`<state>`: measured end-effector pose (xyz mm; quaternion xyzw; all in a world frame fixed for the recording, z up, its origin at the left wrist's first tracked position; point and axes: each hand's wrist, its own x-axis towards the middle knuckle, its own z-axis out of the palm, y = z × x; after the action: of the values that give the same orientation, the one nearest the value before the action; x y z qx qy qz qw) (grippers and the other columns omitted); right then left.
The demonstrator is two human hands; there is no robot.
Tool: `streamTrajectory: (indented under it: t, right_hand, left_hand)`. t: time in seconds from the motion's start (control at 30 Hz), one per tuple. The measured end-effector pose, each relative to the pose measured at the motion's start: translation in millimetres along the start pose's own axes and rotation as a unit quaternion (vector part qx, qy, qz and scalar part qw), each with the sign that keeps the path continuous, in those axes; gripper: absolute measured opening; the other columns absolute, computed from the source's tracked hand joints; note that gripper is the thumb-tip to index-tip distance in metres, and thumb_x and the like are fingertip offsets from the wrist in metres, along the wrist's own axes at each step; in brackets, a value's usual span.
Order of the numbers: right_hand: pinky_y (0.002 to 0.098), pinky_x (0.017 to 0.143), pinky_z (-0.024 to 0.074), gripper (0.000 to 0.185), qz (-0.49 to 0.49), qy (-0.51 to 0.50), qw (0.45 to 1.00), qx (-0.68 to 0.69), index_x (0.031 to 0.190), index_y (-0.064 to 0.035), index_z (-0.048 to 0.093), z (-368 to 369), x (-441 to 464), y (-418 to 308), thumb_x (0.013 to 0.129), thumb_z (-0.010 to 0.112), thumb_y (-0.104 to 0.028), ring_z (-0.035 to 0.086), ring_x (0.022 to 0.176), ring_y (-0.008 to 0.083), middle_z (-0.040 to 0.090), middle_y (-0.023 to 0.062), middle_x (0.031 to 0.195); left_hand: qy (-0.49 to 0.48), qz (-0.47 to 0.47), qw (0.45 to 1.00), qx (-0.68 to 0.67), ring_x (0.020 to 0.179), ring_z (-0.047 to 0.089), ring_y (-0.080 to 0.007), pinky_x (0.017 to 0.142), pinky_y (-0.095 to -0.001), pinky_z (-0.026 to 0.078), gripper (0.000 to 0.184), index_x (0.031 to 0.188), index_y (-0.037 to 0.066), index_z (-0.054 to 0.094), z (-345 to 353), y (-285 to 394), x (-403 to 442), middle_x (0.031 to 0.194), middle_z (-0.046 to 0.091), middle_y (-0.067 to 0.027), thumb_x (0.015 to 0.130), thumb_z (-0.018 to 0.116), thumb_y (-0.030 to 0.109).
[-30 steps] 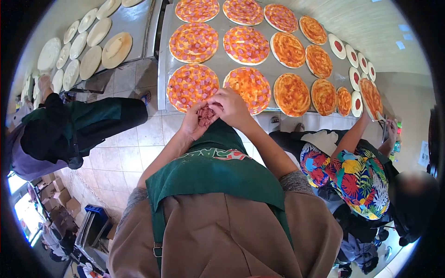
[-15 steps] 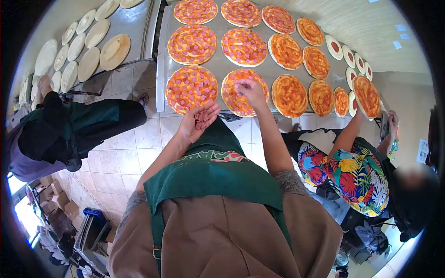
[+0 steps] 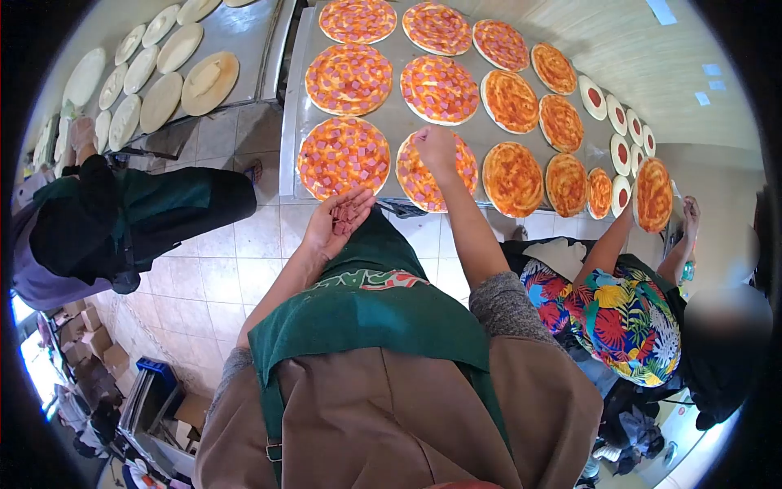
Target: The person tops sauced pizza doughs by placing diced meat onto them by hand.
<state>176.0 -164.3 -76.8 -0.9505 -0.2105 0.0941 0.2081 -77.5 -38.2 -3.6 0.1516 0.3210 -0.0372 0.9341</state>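
My left hand (image 3: 326,236) is cupped palm up in front of the table edge, holding a small heap of diced ham (image 3: 345,217). Over the front-row pizza (image 3: 417,178) is my right hand (image 3: 437,152), its fingers curled closed; whatever they may hold is hidden. That pizza has red sauce and some ham cubes, and the hand covers part of it. Just beyond my left hand lies another pizza (image 3: 343,157), thickly dotted with ham cubes.
Several ham-topped and sauced pizzas cover the metal table (image 3: 298,106); small bases (image 3: 621,155) line its right end. At right, a co-worker in a floral shirt (image 3: 627,334) holds a sauced pizza (image 3: 654,196). A left co-worker (image 3: 122,212) reaches toward plain dough bases (image 3: 161,102) on another table.
My right hand's fingers have curled tighter above the same pizza. My left hand stays cupped around the ham. The view has shifted slightly, and the right co-worker's held pizza now sits lower.
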Motion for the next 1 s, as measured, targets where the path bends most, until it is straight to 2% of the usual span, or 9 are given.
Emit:
streamTrajectory:
  t: [0.13,0.23,0.33,0.43,0.53,0.63,0.73,0.77,1.0]
  right_hand:
    - [0.0363,0.067,0.0510,0.008,0.001,0.006,0.999,-0.035,0.076,-0.0100,0.069,-6.6,3.4,-3.1,0.073,0.070,-0.017,0.066,0.073,0.0257,0.069,0.0082,0.077]
    - [0.0396,0.071,0.0512,0.014,0.007,-0.036,0.999,-0.024,0.079,-0.0100,0.069,-24.0,1.0,-15.5,0.073,0.071,-0.022,0.066,0.078,0.0288,0.068,0.0106,0.081]
    - [0.0355,0.069,0.0513,0.016,0.021,-0.031,0.996,0.084,0.078,-0.0064,0.068,-31.1,-11.0,-16.1,0.074,0.073,-0.021,0.067,0.076,0.0236,0.068,0.0088,0.078]
    - [0.0272,0.064,0.0506,0.017,0.063,-0.054,0.925,0.370,0.086,-0.0013,0.069,-26.5,-8.9,20.3,0.078,0.073,-0.016,0.065,0.073,0.0147,0.068,0.0050,0.076]
    - [0.0241,0.064,0.0505,0.018,0.197,-0.118,0.786,0.574,0.089,0.0025,0.068,-33.0,-18.7,55.3,0.081,0.072,-0.013,0.065,0.075,0.0136,0.068,0.0050,0.080]
    - [0.0253,0.064,0.0506,0.024,0.148,-0.119,0.824,0.533,0.088,0.0038,0.069,-34.9,-38.4,62.2,0.078,0.072,-0.018,0.065,0.072,0.0142,0.069,0.0082,0.079]
    - [0.0266,0.065,0.0507,0.021,0.052,-0.123,0.942,0.308,0.087,0.0015,0.070,-37.1,-48.1,42.1,0.078,0.071,-0.018,0.065,0.073,0.0135,0.069,0.0082,0.076]
    - [0.0295,0.068,0.0511,0.018,-0.012,-0.082,0.962,0.260,0.086,-0.0033,0.071,-13.9,-44.9,53.5,0.076,0.071,-0.018,0.066,0.073,0.0158,0.069,0.0088,0.076]
    - [0.0381,0.069,0.0507,0.016,-0.024,-0.065,0.994,0.088,0.081,-0.0068,0.069,-3.1,-43.6,29.2,0.072,0.070,-0.020,0.064,0.073,0.0280,0.067,0.0105,0.078]
  left_hand:
    - [0.003,0.015,1.000,-0.012,0.119,0.053,-0.0251,0.102,-0.0337,0.043,0.043,0.131,-0.004,0.044,-2.2,2.8,-5.9,0.129,0.054,-0.0180,0.098,0.032,0.021]
    - [-0.003,0.022,1.000,-0.010,0.120,0.053,-0.0253,0.102,-0.0341,0.043,0.043,0.131,-0.004,0.044,-4.9,2.1,-8.1,0.129,0.054,-0.0184,0.098,0.032,0.021]
    - [-0.007,0.031,0.999,-0.017,0.120,0.053,-0.0257,0.103,-0.0345,0.043,0.043,0.130,-0.004,0.044,-9.2,1.6,-11.4,0.128,0.054,-0.0187,0.098,0.031,0.021]
    - [0.000,0.034,0.999,-0.029,0.119,0.054,-0.0260,0.103,-0.0351,0.043,0.043,0.129,-0.005,0.045,-6.4,5.4,-2.1,0.128,0.055,-0.0187,0.098,0.031,0.021]
    - [0.002,0.032,0.999,-0.037,0.119,0.054,-0.0263,0.102,-0.0357,0.043,0.042,0.129,-0.005,0.045,-9.2,7.3,6.9,0.127,0.055,-0.0185,0.098,0.032,0.021]
    - [0.004,0.025,0.999,-0.027,0.118,0.055,-0.0267,0.101,-0.0360,0.044,0.042,0.129,-0.005,0.046,-7.8,5.5,12.2,0.126,0.056,-0.0183,0.098,0.033,0.021]
    - [-0.004,0.014,1.000,-0.013,0.118,0.055,-0.0270,0.101,-0.0360,0.044,0.042,0.128,-0.004,0.046,-3.5,2.3,14.5,0.126,0.056,-0.0182,0.097,0.034,0.022]
    - [-0.009,0.011,1.000,-0.011,0.118,0.055,-0.0271,0.101,-0.0360,0.044,0.042,0.128,-0.004,0.046,-0.9,1.4,15.3,0.126,0.056,-0.0182,0.097,0.035,0.022]
    - [-0.025,-0.004,1.000,-0.003,0.118,0.055,-0.0271,0.101,-0.0364,0.044,0.044,0.128,-0.005,0.046,7.4,-1.9,18.2,0.127,0.055,-0.0181,0.098,0.034,0.025]
